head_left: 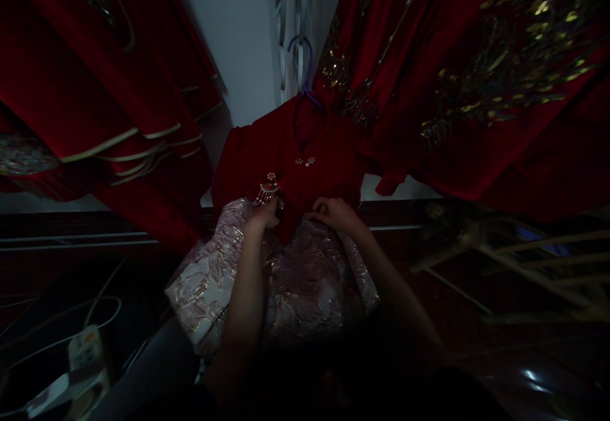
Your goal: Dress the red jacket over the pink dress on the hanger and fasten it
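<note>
Head view: red top (328, 180) on a purple hanger (309, 73).
Left hand (264, 215) curls beside the beaded ornament (268, 187), grip too dark to tell; right hand (336, 214) pinches the upper edge of the brocade (317, 268).

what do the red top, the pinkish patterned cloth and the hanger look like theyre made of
Red top: soft matte fabric, perhaps velvet; it shows almost no shine.
Pinkish patterned cloth: probably brocade with metallic thread, given its crinkled surface and glinting motifs.
Hanger: perhaps plastic or coated wire; thin and purplish, but too dim to settle.
</note>
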`<state>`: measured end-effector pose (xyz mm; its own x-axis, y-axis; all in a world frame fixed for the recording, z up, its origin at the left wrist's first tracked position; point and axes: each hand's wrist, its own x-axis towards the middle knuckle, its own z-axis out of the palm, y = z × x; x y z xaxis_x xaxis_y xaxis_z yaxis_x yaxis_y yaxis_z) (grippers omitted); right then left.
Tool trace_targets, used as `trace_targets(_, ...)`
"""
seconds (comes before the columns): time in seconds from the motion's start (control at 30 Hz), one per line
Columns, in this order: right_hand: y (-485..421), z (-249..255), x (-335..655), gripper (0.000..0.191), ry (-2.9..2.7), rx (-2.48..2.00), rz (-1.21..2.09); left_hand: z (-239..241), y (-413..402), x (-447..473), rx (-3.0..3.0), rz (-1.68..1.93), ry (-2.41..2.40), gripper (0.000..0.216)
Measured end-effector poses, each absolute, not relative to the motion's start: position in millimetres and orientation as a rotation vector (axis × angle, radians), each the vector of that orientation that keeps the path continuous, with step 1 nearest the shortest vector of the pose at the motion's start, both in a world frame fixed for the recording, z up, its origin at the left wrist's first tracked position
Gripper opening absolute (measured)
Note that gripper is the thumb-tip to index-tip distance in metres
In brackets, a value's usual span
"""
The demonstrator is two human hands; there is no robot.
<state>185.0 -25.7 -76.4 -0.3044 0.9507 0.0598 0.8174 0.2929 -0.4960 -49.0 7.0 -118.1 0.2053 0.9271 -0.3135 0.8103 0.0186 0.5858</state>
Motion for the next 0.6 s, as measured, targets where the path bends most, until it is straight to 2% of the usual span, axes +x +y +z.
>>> trace_targets(0.13,-26,-77,185,0.018,-2.23,-1.598,0.531,-123,14,-57,2.02,0.312,1.629,0.033)
trace_targets(0.23,-25,-79,185,0.016,-2.241,-1.52,0.462,-121,14,-55,1.956,0.387,1.539,0.021)
trace_targets(0.47,-23,-75,189,0.017,-2.171,-1.371,0.447,-96,3,-59,1.667,0.488,1.364,0.012)
trace_targets(0.6,-31,-65,187,0.023,-1.998,-1.363,0.855,-85,-1,-68,1.722,0.63,1.3,0.016)
